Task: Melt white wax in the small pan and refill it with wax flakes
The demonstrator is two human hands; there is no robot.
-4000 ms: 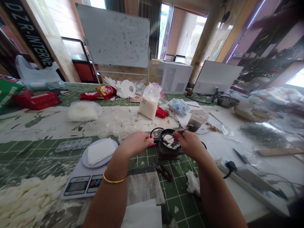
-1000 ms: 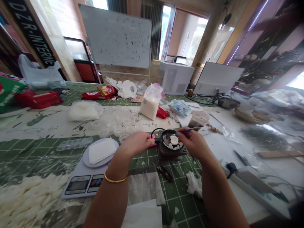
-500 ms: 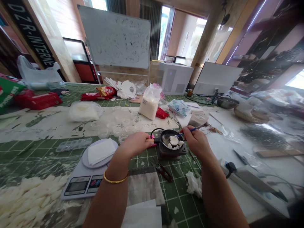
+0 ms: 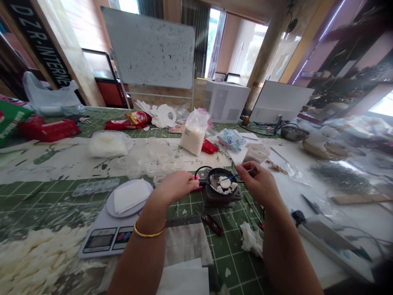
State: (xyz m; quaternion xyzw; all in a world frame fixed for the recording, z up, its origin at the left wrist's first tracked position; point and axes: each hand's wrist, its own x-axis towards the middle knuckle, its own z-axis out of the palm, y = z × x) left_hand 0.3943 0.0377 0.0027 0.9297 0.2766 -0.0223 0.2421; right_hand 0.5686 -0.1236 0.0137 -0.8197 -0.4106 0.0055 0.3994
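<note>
While the left hand (image 4: 175, 186) had its fingers closed on the pale end of the handle, I watched the right hand (image 4: 259, 182) pinch a thin blue stick (image 4: 231, 177) between thumb and fingers. The stick's tip reached into the small black pan (image 4: 211, 177) among white lumps (image 4: 225, 185); from my feed I couldn't tell whether it touched them. The pan sat on a dark, boxy burner (image 4: 217, 200) on the green-checked tabletop (image 4: 187, 207). Just in front of that lay red-handled pliers (image 4: 215, 225), with a crumpled white tissue (image 4: 251, 239) near the right forearm. Left of the left hand I had a scale (image 4: 100, 241) bearing folded white sheets (image 4: 130, 196), and beyond the burner stood a clear bag of white grains (image 4: 193, 141).
</note>
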